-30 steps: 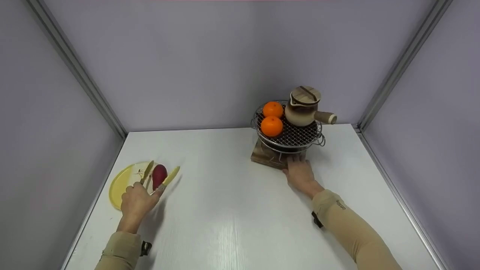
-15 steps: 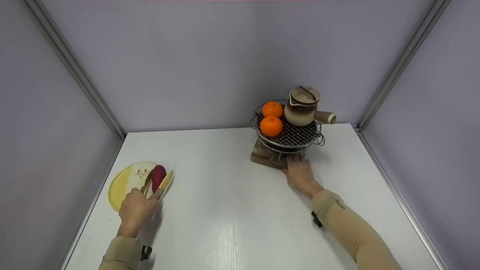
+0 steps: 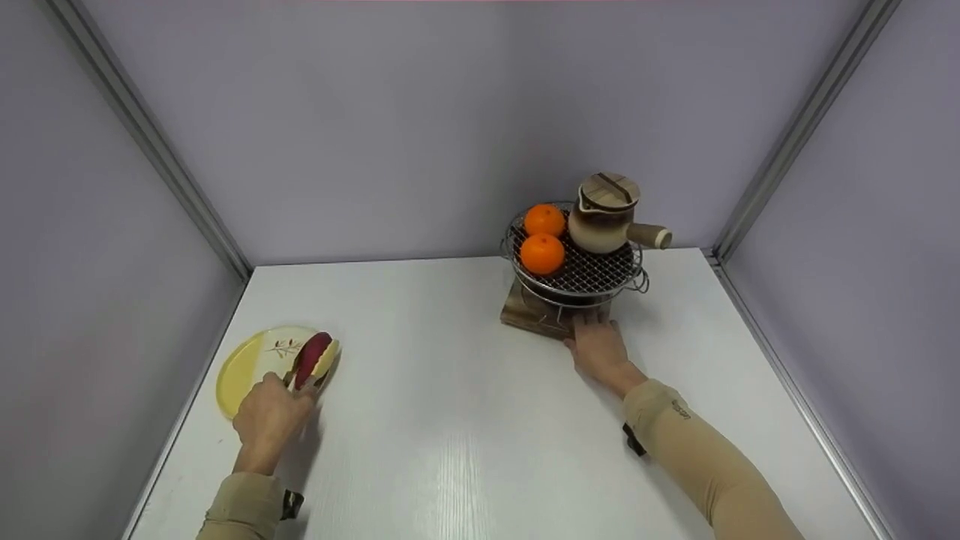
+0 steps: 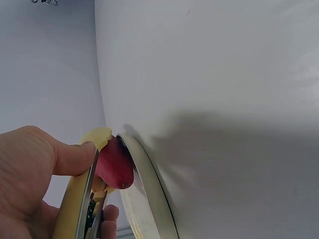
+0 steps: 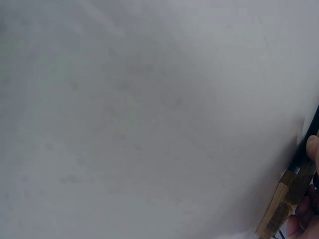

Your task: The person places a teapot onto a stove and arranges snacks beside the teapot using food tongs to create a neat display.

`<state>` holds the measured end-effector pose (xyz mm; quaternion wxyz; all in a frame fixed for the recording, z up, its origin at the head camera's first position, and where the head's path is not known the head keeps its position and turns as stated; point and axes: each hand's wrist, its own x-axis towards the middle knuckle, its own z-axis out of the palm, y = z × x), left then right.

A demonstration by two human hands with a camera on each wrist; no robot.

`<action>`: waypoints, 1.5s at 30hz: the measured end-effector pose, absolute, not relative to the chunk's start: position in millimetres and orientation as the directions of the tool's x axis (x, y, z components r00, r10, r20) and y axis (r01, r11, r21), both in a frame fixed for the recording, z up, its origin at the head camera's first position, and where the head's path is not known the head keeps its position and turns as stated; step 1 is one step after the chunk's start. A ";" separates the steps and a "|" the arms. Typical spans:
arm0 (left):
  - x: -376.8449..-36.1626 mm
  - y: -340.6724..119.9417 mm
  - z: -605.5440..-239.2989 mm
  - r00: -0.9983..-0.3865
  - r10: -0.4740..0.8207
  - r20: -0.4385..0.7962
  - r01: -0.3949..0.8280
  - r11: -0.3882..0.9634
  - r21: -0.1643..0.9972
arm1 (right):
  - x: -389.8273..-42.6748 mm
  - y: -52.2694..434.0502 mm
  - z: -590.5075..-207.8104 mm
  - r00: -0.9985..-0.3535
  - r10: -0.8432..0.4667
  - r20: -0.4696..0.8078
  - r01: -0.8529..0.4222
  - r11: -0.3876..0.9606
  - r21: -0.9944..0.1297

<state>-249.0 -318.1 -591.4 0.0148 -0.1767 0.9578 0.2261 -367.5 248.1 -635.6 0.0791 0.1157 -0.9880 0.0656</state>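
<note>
My left hand (image 3: 271, 412) grips a pair of tongs (image 4: 75, 204) with pale yellow tips, thumb on one arm and fingers on the other. Between the tips is a dark red sweet potato (image 3: 313, 354), over the right part of a yellow and white plate (image 3: 238, 373) with a twig pattern. Whether it touches the plate, I cannot tell. My right hand (image 3: 598, 352) rests at the front right of a wooden base (image 3: 529, 313) under a round grill, fingers laid forward. In the right wrist view, that hand shows only at the right edge, against the base (image 5: 279, 209).
On the wire grill (image 3: 589, 277) sit two oranges (image 3: 542, 253) and a brown and cream teapot (image 3: 600, 225) with a wooden lid and a side handle sticking out right. Grey walls (image 3: 390, 127) enclose the white table (image 3: 442, 375) at the back and both sides.
The tongs have come down and closed in on the sweet potato, which now tilts between the tips. My left hand has shifted slightly left and nearer. My right hand stays in place.
</note>
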 end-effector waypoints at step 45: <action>-277.6 -276.9 -559.0 -0.970 -0.238 0.036 -0.198 0.873 0.446 | -366.3 247.4 -632.6 -0.964 -0.221 0.146 -0.239 0.964 -0.116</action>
